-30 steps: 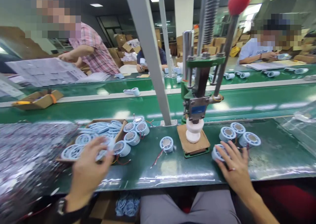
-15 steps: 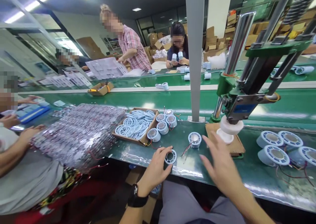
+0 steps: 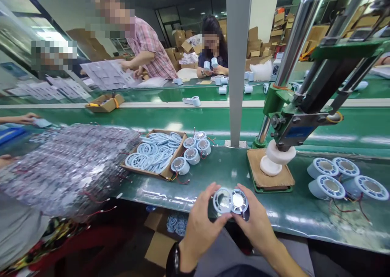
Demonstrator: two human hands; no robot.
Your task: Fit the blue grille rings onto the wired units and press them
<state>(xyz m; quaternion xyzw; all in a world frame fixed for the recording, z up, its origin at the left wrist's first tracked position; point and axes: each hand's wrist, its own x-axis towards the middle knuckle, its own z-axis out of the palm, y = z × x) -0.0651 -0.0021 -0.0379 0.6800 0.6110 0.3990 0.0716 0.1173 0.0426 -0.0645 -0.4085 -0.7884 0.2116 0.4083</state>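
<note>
Just over the bench's front edge, my left hand point(image 3: 198, 220) pinches a light-blue slotted ring point(image 3: 215, 196) between thumb and fingers. My right hand point(image 3: 258, 222) grips a round light-blue motor housing point(image 3: 239, 200) with a silver centre, its face turned up. Ring and housing are side by side, their rims touching or slightly overlapping. A cardboard tray point(image 3: 167, 174) of loose light-blue rings is to the left, and several similar housings point(image 3: 191, 155) with thin wires stand beside it.
A green press point(image 3: 292, 126) with a white round pad point(image 3: 280, 152) stands right of centre over a white seat point(image 3: 270, 166). Several larger housings point(image 3: 327, 186) are at the right. Bubble-wrapped goods point(image 3: 70, 163) pile up at left. A grey post point(image 3: 239, 65) rises behind. Co-workers work across and to the left.
My right hand has picked up the housing from the bench and brought it left toward me. My left hand has lifted the ring beside it. The view has shifted right.
</note>
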